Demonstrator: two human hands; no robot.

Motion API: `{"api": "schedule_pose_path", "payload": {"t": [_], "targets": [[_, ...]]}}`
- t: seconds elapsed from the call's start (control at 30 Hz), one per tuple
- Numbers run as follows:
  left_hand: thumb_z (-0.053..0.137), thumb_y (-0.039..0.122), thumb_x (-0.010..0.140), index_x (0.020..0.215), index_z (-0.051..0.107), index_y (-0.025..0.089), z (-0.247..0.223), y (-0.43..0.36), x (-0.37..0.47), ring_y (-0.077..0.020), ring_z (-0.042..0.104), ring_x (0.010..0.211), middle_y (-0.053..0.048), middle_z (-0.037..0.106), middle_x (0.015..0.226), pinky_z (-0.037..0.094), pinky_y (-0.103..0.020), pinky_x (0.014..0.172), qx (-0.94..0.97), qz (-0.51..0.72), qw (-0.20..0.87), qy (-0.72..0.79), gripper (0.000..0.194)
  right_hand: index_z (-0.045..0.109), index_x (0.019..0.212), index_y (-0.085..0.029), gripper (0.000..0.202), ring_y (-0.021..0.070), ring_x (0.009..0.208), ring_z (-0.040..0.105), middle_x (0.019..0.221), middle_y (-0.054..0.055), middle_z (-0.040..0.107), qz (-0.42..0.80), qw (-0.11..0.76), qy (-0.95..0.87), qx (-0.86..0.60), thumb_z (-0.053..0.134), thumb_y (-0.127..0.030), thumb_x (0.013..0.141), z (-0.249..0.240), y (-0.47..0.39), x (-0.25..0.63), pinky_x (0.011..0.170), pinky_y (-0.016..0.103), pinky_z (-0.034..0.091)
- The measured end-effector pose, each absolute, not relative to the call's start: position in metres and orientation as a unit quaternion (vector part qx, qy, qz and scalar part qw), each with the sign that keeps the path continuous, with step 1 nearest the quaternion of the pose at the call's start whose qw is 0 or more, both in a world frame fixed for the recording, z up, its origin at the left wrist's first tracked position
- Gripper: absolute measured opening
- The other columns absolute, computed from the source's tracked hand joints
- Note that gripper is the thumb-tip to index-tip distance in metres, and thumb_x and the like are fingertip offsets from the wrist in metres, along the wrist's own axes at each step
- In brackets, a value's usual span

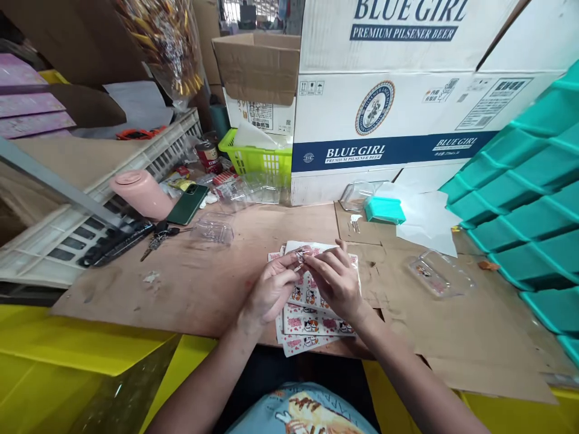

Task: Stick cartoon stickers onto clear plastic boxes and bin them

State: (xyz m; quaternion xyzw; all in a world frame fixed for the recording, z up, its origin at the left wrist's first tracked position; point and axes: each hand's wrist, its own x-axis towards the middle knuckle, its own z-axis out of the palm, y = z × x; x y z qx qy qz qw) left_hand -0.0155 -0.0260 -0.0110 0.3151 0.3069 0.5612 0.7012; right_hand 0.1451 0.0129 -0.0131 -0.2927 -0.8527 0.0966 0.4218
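My left hand point(274, 286) and my right hand point(335, 280) meet over a stack of sticker sheets point(312, 325). The sheets are white, printed with pink marks and orange-and-black cats. Between the fingertips of both hands is a small printed sticker point(300, 255), its outline partly hidden. Both hands are closed in a pinch. To the right lies a clear plastic case point(436, 274), opened out, with a cat print and a pink print on it.
Left of me are a clear plastic case point(213, 229), keys point(156, 240), a green phone point(187, 204) and a pink bottle point(141, 194). A turquoise block point(384, 210) lies before the white beer cartons point(353, 120). Turquoise trays point(525, 199) line the right, yellow bins point(81, 343) the near edge.
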Motion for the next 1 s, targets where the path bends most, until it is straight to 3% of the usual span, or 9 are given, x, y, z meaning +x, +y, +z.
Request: {"api": "schedule_pose_path", "payload": {"t": [0.13, 0.23, 0.3, 0.43, 0.57, 0.77, 0.83, 0.9, 1.0], "targets": [[0.063, 0.007, 0.071, 0.121, 0.069, 0.027, -0.017, -0.035, -0.016, -0.0232, 0.046, 0.136, -0.004, 0.058, 0.141, 0.043, -0.032, 0.107, 0.284, 0.607, 0.664, 0.332, 0.054, 0.056, 0.134, -0.027, 0.048, 0.0257, 0.099, 0.063, 0.109, 0.009, 0.069, 0.303, 0.478, -0.751, -0.341, 0.068, -0.032, 0.088, -0.024, 0.002, 0.143, 0.091, 0.048, 0.050], [0.064, 0.008, 0.074, 0.120, 0.068, 0.029, -0.020, -0.042, -0.012, -0.0226, 0.045, 0.138, -0.002, 0.053, 0.147, 0.040, -0.032, 0.111, 0.313, 0.634, 0.608, 0.361, 0.051, 0.063, 0.122, -0.024, 0.032, 0.0236, 0.100, 0.066, 0.111, 0.009, 0.070, 0.494, 0.490, -0.615, -0.372, 0.056, -0.040, 0.096, -0.030, -0.007, 0.128, 0.086, 0.041, 0.054], [0.065, 0.010, 0.075, 0.118, 0.069, 0.027, -0.021, -0.044, -0.012, -0.0232, 0.052, 0.132, -0.004, 0.059, 0.140, 0.041, -0.034, 0.111, 0.300, 0.633, 0.612, 0.367, 0.047, 0.066, 0.114, -0.023, 0.027, 0.0228, 0.098, 0.067, 0.111, 0.009, 0.070, 0.529, 0.494, -0.576, -0.381, 0.058, -0.041, 0.095, -0.030, -0.011, 0.118, 0.087, 0.040, 0.054], [0.070, 0.032, 0.081, 0.106, 0.073, 0.019, -0.018, -0.049, -0.021, -0.0255, 0.067, 0.110, -0.009, 0.070, 0.121, 0.048, -0.041, 0.103, 0.201, 0.637, 0.653, 0.357, 0.028, 0.062, 0.108, -0.023, 0.026, 0.0222, 0.090, 0.063, 0.097, 0.006, 0.066, 0.344, 0.563, -0.633, -0.405, 0.069, -0.037, 0.087, -0.019, -0.005, 0.117, 0.087, 0.041, 0.051], [0.052, 0.074, 0.081, 0.083, 0.075, 0.012, -0.008, -0.050, -0.036, -0.0336, 0.069, 0.103, -0.018, 0.075, 0.100, 0.054, -0.051, 0.092, 0.185, 0.547, 0.748, 0.328, 0.067, 0.059, 0.102, -0.025, 0.022, 0.0216, 0.078, 0.057, 0.081, 0.002, 0.062, 0.124, 0.516, -0.774, -0.346, 0.073, -0.030, 0.085, -0.010, 0.007, 0.132, 0.092, 0.047, 0.046], [0.048, 0.085, 0.073, 0.083, 0.076, 0.011, -0.004, -0.045, -0.056, -0.0376, 0.067, 0.105, -0.021, 0.075, 0.098, 0.055, -0.054, 0.088, 0.179, 0.530, 0.763, 0.325, 0.080, 0.059, 0.102, -0.028, 0.025, 0.0230, 0.079, 0.059, 0.078, 0.001, 0.067, -0.026, 0.450, -0.843, -0.293, 0.075, -0.033, 0.083, -0.014, 0.017, 0.151, 0.104, 0.055, 0.035], [0.057, 0.080, 0.072, 0.085, 0.076, 0.011, -0.008, -0.044, -0.058, -0.0349, 0.068, 0.102, -0.020, 0.075, 0.097, 0.056, -0.051, 0.088, 0.193, 0.543, 0.744, 0.337, 0.073, 0.061, 0.099, -0.028, 0.024, 0.0226, 0.080, 0.059, 0.079, 0.001, 0.068, -0.024, 0.433, -0.850, -0.298, 0.076, -0.035, 0.082, -0.016, 0.020, 0.155, 0.104, 0.055, 0.035], [0.076, 0.057, 0.071, 0.083, 0.076, 0.013, -0.012, -0.043, -0.057, -0.0271, 0.070, 0.096, -0.013, 0.075, 0.096, 0.056, -0.045, 0.090, 0.220, 0.587, 0.677, 0.385, 0.046, 0.064, 0.096, -0.028, 0.021, 0.0229, 0.081, 0.060, 0.080, 0.001, 0.069, 0.027, 0.409, -0.857, -0.312, 0.077, -0.037, 0.082, -0.017, 0.022, 0.158, 0.103, 0.054, 0.038], [0.084, 0.031, 0.069, 0.080, 0.076, 0.016, -0.016, -0.042, -0.051, -0.0188, 0.068, 0.091, -0.006, 0.074, 0.095, 0.055, -0.038, 0.093, 0.245, 0.658, 0.562, 0.437, 0.020, 0.068, 0.100, -0.025, 0.022, 0.0235, 0.087, 0.063, 0.087, 0.004, 0.070, 0.225, 0.400, -0.815, -0.354, 0.073, -0.039, 0.084, -0.018, 0.019, 0.153, 0.092, 0.048, 0.048]]}}
